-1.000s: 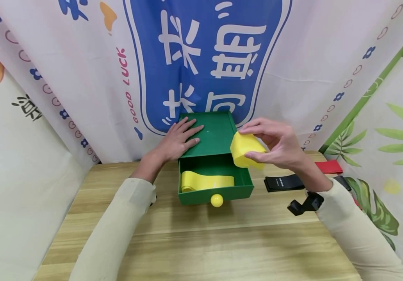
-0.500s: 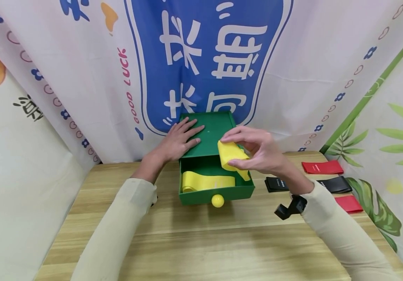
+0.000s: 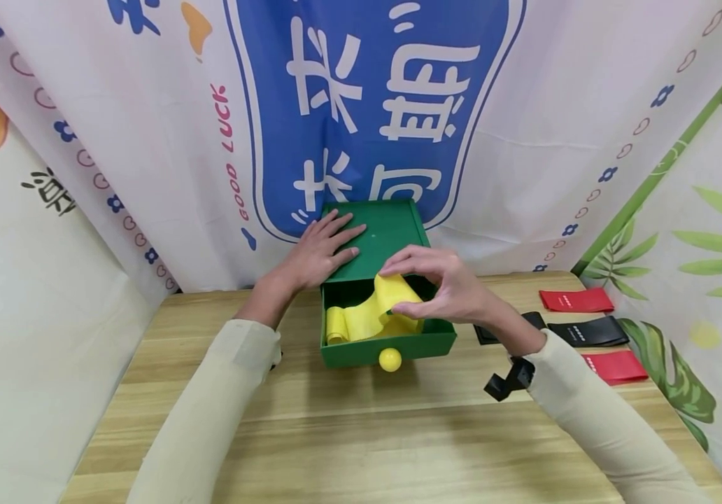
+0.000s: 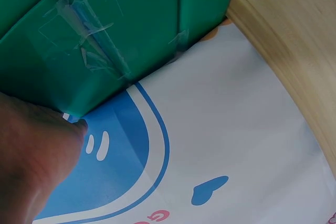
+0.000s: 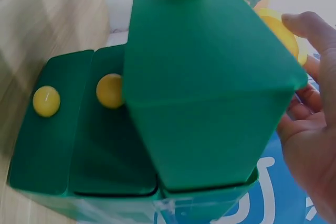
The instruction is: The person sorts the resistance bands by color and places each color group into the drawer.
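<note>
1. A green drawer (image 3: 351,354) stands pulled out, one yellow band (image 3: 353,323) lying inside.
2. The right hand (image 3: 446,283) pinches another yellow band (image 3: 394,290) at the drawer's opening.
3. The left hand (image 3: 329,253) rests, fingers spread, on the box top (image 3: 392,234) behind the drawer.
4. Red bands (image 3: 577,300) and black bands (image 3: 590,332) lie on the table (image 3: 399,441), right of the drawer.

Green drawer unit (image 3: 392,241): smooth plastic, soft sheen – clear tape (image 4: 100,38) on its side, glossy and wrinkled. Front knob (image 3: 390,360): glossy plastic. Yellow band (image 3: 394,290): smooth, matt (rubber or fabric, can't tell). Desk (image 3: 361,448): wood-grain, smooth, faint sheen – backdrop (image 3: 556,105): printed cloth, matt, lightly creased.
</note>
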Demonstrator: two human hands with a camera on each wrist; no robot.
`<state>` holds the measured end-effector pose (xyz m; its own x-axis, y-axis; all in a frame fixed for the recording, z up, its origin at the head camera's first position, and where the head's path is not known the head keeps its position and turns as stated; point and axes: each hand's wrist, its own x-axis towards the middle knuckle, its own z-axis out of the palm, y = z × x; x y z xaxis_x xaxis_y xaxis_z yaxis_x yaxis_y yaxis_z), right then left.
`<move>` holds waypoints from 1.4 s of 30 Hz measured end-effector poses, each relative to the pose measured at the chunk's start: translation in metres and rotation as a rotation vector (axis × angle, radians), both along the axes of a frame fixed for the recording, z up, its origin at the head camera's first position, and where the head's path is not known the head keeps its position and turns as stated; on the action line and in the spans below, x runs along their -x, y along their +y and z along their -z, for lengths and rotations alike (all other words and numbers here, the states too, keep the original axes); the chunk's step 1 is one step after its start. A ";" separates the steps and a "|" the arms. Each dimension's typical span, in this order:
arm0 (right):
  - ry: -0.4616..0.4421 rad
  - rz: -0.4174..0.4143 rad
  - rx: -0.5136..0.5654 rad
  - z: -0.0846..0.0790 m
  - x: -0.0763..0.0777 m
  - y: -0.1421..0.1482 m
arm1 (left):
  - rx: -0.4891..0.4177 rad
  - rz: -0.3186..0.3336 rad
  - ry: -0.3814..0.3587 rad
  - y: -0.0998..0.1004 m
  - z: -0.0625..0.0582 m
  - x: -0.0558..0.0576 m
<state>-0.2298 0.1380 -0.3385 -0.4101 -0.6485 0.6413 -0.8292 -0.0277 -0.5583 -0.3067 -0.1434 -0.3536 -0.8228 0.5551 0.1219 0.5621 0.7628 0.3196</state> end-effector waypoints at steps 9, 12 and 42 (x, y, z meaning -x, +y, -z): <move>0.083 0.077 -0.164 0.010 0.003 0.010 | -0.006 0.000 0.001 0.001 -0.001 -0.001; 0.093 0.081 -0.192 0.011 0.003 0.013 | -0.005 0.004 0.002 0.001 0.000 0.000; -0.071 0.209 -0.001 0.015 -0.071 0.020 | -0.003 0.011 -0.009 0.000 -0.001 0.001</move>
